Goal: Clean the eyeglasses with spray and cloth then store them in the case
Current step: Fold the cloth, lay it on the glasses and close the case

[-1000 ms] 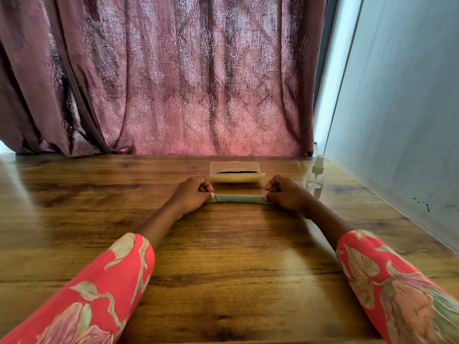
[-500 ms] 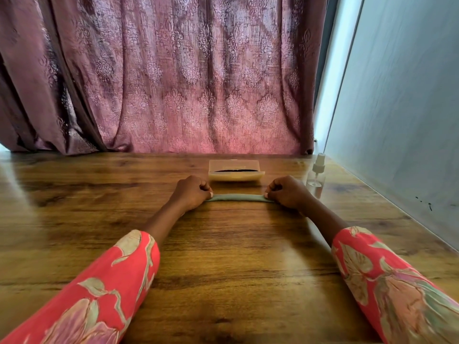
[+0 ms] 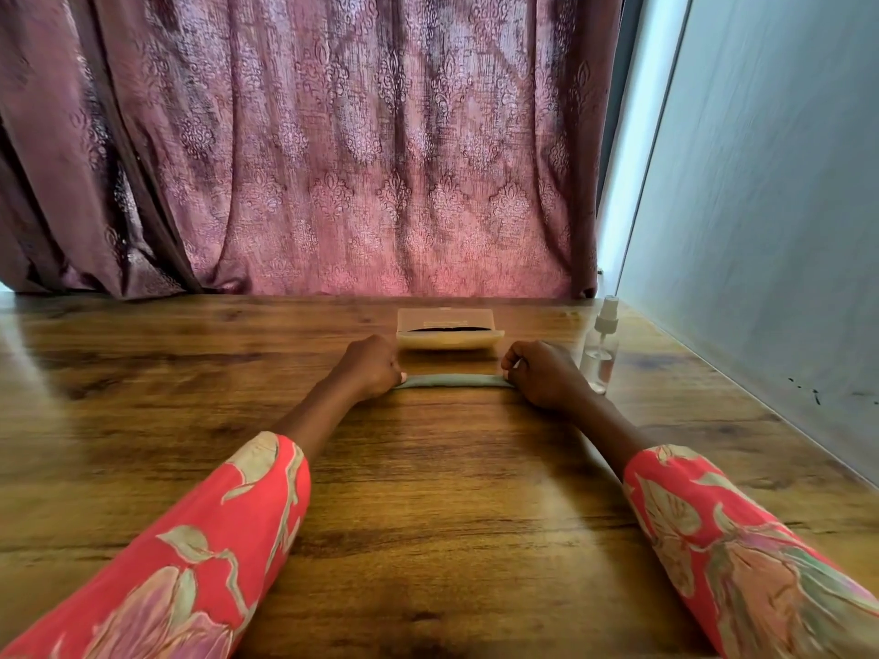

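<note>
Two hands rest on a wooden table (image 3: 428,492). The left hand (image 3: 373,368) and right hand (image 3: 547,373) are both closed, each pinching one end of a grey-green cloth (image 3: 454,381) stretched flat between them. Just beyond the hands lies an open pale case (image 3: 449,330) with dark eyeglasses (image 3: 449,329) inside. A clear spray bottle (image 3: 601,349) stands just right of the right hand.

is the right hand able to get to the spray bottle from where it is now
Probably yes. The spray bottle stands upright just beyond the right hand, on its outer side, with nothing between them. But that hand is pinching one end of the cloth, so it would need to let go first.
</note>
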